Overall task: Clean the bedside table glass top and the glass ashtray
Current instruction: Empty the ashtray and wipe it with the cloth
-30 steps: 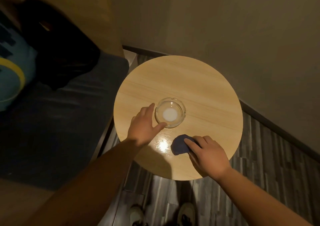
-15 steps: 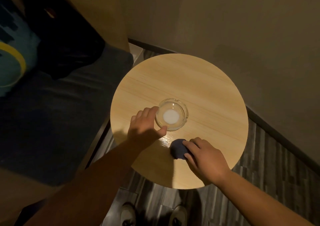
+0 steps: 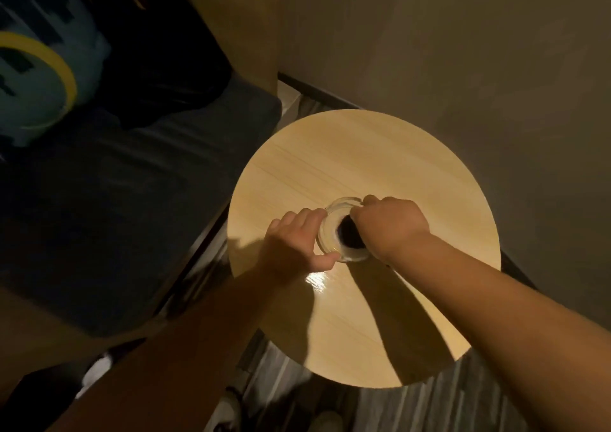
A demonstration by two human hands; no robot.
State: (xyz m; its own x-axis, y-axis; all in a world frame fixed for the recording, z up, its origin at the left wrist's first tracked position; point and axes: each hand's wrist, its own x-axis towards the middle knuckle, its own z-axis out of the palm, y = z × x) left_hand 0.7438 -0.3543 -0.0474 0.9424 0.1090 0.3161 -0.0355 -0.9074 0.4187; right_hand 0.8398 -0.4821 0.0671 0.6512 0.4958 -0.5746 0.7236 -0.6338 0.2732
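Two hands meet at the glass ashtray, which sits upright, mouth up, near the middle of the round tabletop; being round, it has no long axis. Bare tabletop lies open beyond it toward the wall, and the bed runs just beside the left edge. Your left hand curls its fingers and thumb round the ashtray's rim. Your right hand grips a dark cloth, pressed down inside the bowl.
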